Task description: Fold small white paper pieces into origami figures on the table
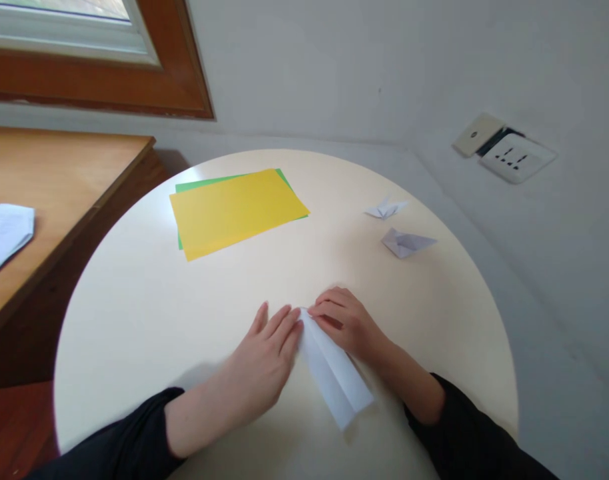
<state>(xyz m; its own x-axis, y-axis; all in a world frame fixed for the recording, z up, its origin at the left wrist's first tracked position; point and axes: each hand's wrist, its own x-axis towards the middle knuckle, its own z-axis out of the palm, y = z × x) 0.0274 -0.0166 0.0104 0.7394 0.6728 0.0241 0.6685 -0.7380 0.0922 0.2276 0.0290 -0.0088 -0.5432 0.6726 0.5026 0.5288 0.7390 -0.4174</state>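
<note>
A folded sheet of white paper (pixel 334 367) lies on the round table, its long narrow shape slanting from between my hands down toward the front. A lengthwise crease runs along it. My left hand (pixel 267 357) rests flat with its fingers stretched out, the tips touching the paper's far left end. With bent fingers, my right hand (pixel 349 323) pinches the same far end from the right side; part of the edge is hidden under those fingers.
Yellow paper (pixel 239 213) covers most of a green sheet (pixel 179 233) on the white table (pixel 129 313). Two folded paper pieces stand at the right: a small one (pixel 386 210) and a greyish one (pixel 407 243). A wooden desk (pixel 79 157) adjoins on the left, with papers (pixel 4 230).
</note>
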